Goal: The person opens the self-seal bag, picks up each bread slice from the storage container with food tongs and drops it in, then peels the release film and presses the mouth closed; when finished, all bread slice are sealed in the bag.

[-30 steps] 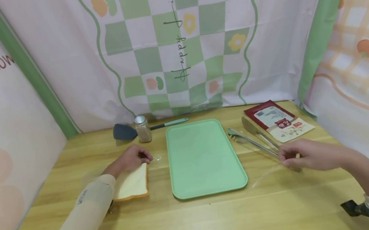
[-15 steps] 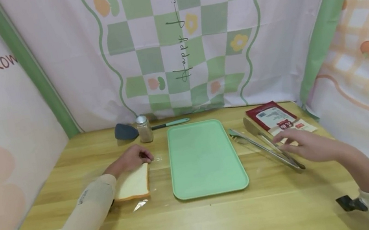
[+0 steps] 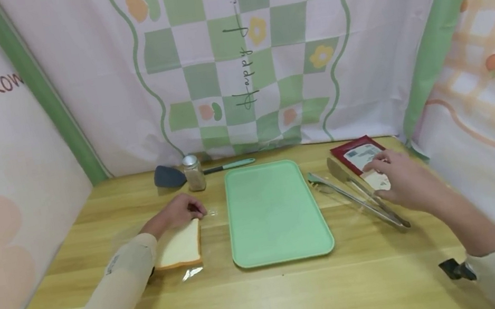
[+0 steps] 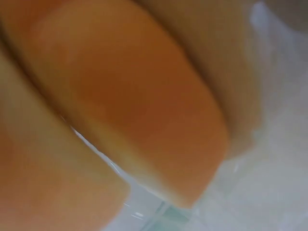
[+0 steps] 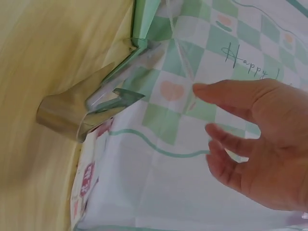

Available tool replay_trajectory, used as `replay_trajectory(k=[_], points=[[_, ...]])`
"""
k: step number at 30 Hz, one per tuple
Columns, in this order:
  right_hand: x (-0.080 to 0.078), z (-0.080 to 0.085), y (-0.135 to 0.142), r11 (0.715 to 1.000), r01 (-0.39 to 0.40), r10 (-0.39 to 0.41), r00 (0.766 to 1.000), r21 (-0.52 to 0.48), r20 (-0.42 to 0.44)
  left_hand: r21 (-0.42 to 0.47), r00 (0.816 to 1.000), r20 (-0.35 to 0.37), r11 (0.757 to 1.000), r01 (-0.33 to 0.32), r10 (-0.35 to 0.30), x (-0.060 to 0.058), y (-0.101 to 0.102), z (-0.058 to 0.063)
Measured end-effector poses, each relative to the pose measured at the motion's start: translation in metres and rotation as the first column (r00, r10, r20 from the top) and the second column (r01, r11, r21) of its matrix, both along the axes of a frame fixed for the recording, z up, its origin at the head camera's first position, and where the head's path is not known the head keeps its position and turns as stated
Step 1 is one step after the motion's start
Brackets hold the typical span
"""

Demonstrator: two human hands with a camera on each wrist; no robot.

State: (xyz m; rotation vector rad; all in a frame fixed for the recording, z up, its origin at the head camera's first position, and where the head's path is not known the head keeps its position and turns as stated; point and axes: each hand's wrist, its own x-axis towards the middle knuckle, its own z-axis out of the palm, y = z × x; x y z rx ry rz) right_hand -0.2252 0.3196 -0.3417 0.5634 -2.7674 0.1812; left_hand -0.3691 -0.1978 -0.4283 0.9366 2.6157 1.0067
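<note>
In the head view my left hand (image 3: 178, 211) pinches a clear plastic wrapper (image 3: 212, 213) at the far edge of a bread slice (image 3: 180, 247). Its fingers fill the left wrist view, blurred, with plastic (image 4: 269, 187) beside them. The slice lies flat on the table, partly hidden by the left forearm. My right hand (image 3: 400, 179) hovers over a red and cream packet (image 3: 353, 157), fingers spread and loosely bent. A thin clear strip (image 5: 182, 53) runs close to a fingertip in the right wrist view; whether they touch I cannot tell.
A green tray (image 3: 275, 214) lies mid-table. Metal tongs (image 3: 355, 197) rest between it and the packet. Behind the bread stand a shaker jar (image 3: 194, 174) and a spatula (image 3: 169, 177). Printed curtains (image 3: 238, 59) border the table's back and sides.
My right hand has let go of the clear film near the tongs' handle end and moved up over the packet, its fingers spreading. A plastic glint now shows below the bread. The left hand stays put.
</note>
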Motion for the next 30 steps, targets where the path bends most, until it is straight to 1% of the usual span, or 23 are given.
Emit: replay_trajectory(k=[2,5,7,9,11,12,13,16,17,19,21,23,24,26,27,29,30], points=[[0.002,0.001,-0.007,0.999,-0.008,0.007,1.000,-0.037,-0.012,-0.001,1.000,0.012,1.000,-0.004,0.004,0.001,0.000,0.001],[0.005,0.005,-0.021,0.997,-0.025,0.019,0.997,-0.077,-0.070,-0.009,1.000,0.016,1.000,-0.012,0.012,0.001,0.000,0.003],[0.007,0.008,-0.031,0.996,-0.011,-0.001,0.990,-0.087,-0.138,-0.017,1.000,0.014,1.000,-0.013,0.013,0.000,0.000,0.003],[0.008,0.011,-0.039,0.996,0.015,-0.033,0.978,-0.090,-0.208,-0.024,1.000,0.010,1.000,-0.010,0.010,-0.001,0.000,0.004],[0.008,0.014,-0.045,0.994,0.038,-0.059,0.974,-0.099,-0.221,-0.030,1.000,0.014,1.000,-0.007,0.007,-0.001,0.001,0.004],[0.007,0.015,-0.046,0.996,0.039,-0.057,0.973,-0.086,-0.224,-0.035,1.000,0.017,0.999,-0.008,0.009,-0.001,0.001,0.004],[0.006,0.016,-0.047,0.997,0.033,-0.048,0.977,-0.072,-0.208,-0.040,1.000,0.014,0.999,-0.005,0.006,-0.001,0.001,0.004],[0.002,0.018,-0.047,1.000,0.021,-0.023,0.993,-0.020,-0.117,-0.044,1.000,0.015,0.999,-0.008,0.008,0.000,0.003,0.004],[0.001,0.018,-0.047,1.000,0.028,-0.028,0.995,-0.003,-0.099,-0.043,1.000,0.014,0.999,-0.009,0.010,0.000,0.003,0.005],[0.001,0.019,-0.046,0.997,0.077,-0.077,0.995,0.007,-0.064,-0.038,1.000,0.008,0.999,-0.002,0.003,0.001,0.003,0.005],[0.001,0.019,-0.046,0.994,0.110,-0.109,0.992,0.005,-0.066,-0.031,1.000,0.010,1.000,-0.003,0.003,0.002,0.003,0.005],[0.000,0.019,-0.045,0.993,0.119,-0.119,0.988,-0.003,-0.094,-0.027,1.000,0.009,1.000,0.000,0.001,0.003,0.003,0.006],[-0.001,0.018,-0.044,0.994,0.108,-0.107,0.988,-0.004,-0.114,-0.028,1.000,0.008,1.000,0.002,-0.002,0.003,0.003,0.006],[-0.005,0.016,-0.043,0.998,0.057,-0.058,0.990,-0.014,-0.129,-0.025,1.000,0.015,1.000,-0.001,0.001,0.004,0.003,0.006],[-0.006,0.015,-0.042,0.999,0.043,-0.046,0.991,-0.022,-0.130,-0.023,1.000,0.015,1.000,-0.001,0.001,0.004,0.003,0.006],[-0.010,0.013,-0.041,0.999,0.045,-0.048,0.993,-0.026,-0.111,-0.022,1.000,0.008,1.000,0.002,-0.001,0.004,0.003,0.006],[-0.011,0.013,-0.040,0.998,0.063,-0.064,0.994,-0.021,-0.093,-0.021,1.000,0.007,1.000,0.002,-0.002,0.004,0.003,0.006]])
